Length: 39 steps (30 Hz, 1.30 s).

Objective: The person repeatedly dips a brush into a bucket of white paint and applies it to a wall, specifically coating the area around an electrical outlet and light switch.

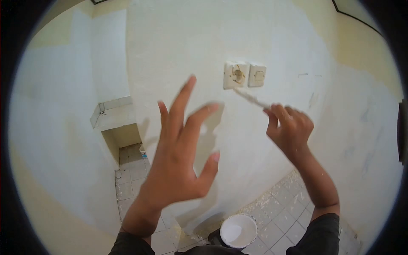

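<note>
Just below the wall socket [236, 75], our right hand [293, 125] pinches a slim tool [253, 98], probably light, stiff, best held near its end; our left hand [174, 170] is open.

Tiled floor [284, 220], white-rimmed bucket [231, 230], scattered pale flecks [264, 200]

The single view looks from the person's head, forward and slightly down, quite near to the wall [178, 51]; its lower part reaches the tiled floor [282, 208] below.
</note>
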Each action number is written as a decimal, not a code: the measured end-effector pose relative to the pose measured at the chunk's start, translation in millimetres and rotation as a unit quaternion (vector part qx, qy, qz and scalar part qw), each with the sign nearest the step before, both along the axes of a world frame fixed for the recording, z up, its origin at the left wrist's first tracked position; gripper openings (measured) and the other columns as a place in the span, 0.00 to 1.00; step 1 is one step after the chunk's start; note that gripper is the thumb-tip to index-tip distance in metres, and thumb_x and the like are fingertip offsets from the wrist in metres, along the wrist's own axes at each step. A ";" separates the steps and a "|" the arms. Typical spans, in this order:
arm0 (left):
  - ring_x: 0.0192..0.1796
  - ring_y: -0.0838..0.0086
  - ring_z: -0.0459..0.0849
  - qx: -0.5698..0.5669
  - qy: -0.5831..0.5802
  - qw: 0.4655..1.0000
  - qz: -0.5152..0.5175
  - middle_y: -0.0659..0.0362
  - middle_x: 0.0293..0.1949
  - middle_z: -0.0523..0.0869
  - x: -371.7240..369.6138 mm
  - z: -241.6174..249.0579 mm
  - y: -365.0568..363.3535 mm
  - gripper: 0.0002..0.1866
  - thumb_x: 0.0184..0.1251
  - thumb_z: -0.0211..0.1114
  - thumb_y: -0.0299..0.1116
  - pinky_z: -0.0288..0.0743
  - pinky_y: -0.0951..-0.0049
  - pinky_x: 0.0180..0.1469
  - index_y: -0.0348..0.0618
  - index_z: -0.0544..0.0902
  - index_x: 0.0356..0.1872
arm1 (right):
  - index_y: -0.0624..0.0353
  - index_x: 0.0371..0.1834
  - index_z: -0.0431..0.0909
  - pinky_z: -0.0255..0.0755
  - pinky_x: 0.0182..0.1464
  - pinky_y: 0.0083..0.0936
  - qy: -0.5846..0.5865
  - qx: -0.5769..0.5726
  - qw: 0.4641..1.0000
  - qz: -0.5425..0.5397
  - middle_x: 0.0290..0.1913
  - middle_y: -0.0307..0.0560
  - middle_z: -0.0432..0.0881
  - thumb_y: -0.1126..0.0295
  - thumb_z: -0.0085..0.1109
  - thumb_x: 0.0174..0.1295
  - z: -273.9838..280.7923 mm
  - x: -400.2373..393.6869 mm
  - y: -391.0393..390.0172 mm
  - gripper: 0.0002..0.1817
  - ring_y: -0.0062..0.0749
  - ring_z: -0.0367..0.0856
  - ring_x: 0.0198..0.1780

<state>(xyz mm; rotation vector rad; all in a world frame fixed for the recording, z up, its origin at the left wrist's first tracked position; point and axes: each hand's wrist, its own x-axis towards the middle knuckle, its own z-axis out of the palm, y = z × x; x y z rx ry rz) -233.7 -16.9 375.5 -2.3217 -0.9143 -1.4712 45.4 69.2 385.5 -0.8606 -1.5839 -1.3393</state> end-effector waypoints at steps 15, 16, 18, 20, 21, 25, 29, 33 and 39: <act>0.83 0.42 0.63 -0.430 -0.021 0.856 -0.286 0.37 0.78 0.68 82.2 -307.6 -57.0 0.24 0.66 0.65 0.22 0.59 0.50 0.82 0.38 0.79 0.65 | 0.58 0.37 0.89 0.82 0.43 0.41 0.521 -0.573 0.627 -0.089 0.34 0.56 0.91 0.63 0.76 0.59 -345.2 29.3 -175.6 0.11 0.55 0.91 0.40; 0.82 0.41 0.65 -0.418 -0.022 0.860 -0.290 0.38 0.78 0.69 88.7 -306.5 -61.4 0.23 0.66 0.65 0.22 0.61 0.50 0.81 0.38 0.80 0.63 | 0.59 0.38 0.89 0.82 0.44 0.40 0.525 -0.581 0.617 -0.078 0.37 0.58 0.91 0.65 0.74 0.61 -349.1 35.0 -185.1 0.10 0.54 0.91 0.42; 0.80 0.43 0.68 -0.414 -0.005 0.862 -0.294 0.39 0.77 0.71 83.4 -297.9 -48.7 0.23 0.63 0.66 0.21 0.64 0.49 0.79 0.39 0.81 0.62 | 0.63 0.43 0.88 0.81 0.44 0.38 0.541 -0.594 0.594 -0.031 0.38 0.58 0.91 0.69 0.69 0.66 -368.7 33.9 -182.6 0.09 0.50 0.92 0.43; 0.78 0.43 0.71 -0.388 0.003 0.871 -0.301 0.39 0.76 0.72 102.9 -298.3 -72.3 0.23 0.62 0.66 0.20 0.66 0.50 0.77 0.40 0.82 0.60 | 0.66 0.50 0.85 0.79 0.41 0.33 0.594 -0.593 0.540 0.068 0.38 0.54 0.91 0.72 0.64 0.71 -395.4 61.0 -205.7 0.11 0.40 0.89 0.38; 0.78 0.44 0.72 -0.378 0.005 0.875 -0.304 0.39 0.75 0.73 109.5 -296.7 -79.4 0.23 0.61 0.66 0.20 0.68 0.50 0.77 0.40 0.83 0.59 | 0.68 0.53 0.83 0.78 0.39 0.30 0.633 -0.595 0.479 0.128 0.37 0.52 0.90 0.73 0.62 0.72 -399.0 69.8 -211.1 0.11 0.35 0.87 0.36; 0.75 0.44 0.76 -0.360 -0.023 0.891 -0.277 0.40 0.73 0.75 144.7 -290.6 -115.2 0.19 0.63 0.64 0.19 0.72 0.53 0.74 0.37 0.85 0.55 | 0.72 0.60 0.77 0.70 0.32 0.20 0.712 -0.596 0.295 0.228 0.36 0.44 0.88 0.74 0.55 0.77 -378.5 100.0 -237.4 0.14 0.18 0.75 0.28; 0.74 0.46 0.77 -0.390 -0.023 0.878 -0.276 0.42 0.74 0.75 211.0 -287.5 -181.3 0.20 0.62 0.65 0.19 0.71 0.53 0.75 0.39 0.85 0.56 | 0.72 0.61 0.76 0.66 0.29 0.18 0.721 -0.581 0.290 0.241 0.36 0.47 0.88 0.74 0.56 0.77 -379.2 147.1 -287.9 0.15 0.17 0.71 0.25; 0.78 0.47 0.72 -0.454 -0.020 0.845 -0.284 0.44 0.76 0.72 248.7 -304.6 -241.7 0.21 0.63 0.65 0.18 0.66 0.53 0.78 0.41 0.85 0.57 | 0.71 0.62 0.75 0.64 0.27 0.17 0.726 -0.586 0.265 0.245 0.37 0.48 0.89 0.74 0.57 0.77 -411.7 174.7 -337.9 0.15 0.16 0.70 0.23; 0.79 0.46 0.71 -0.485 -0.001 0.842 -0.238 0.42 0.77 0.71 253.7 -311.9 -296.3 0.21 0.63 0.65 0.18 0.64 0.52 0.79 0.40 0.85 0.58 | 0.71 0.62 0.75 0.63 0.26 0.16 0.721 -0.604 0.231 0.250 0.37 0.49 0.89 0.74 0.57 0.77 -413.2 188.2 -382.1 0.15 0.16 0.69 0.23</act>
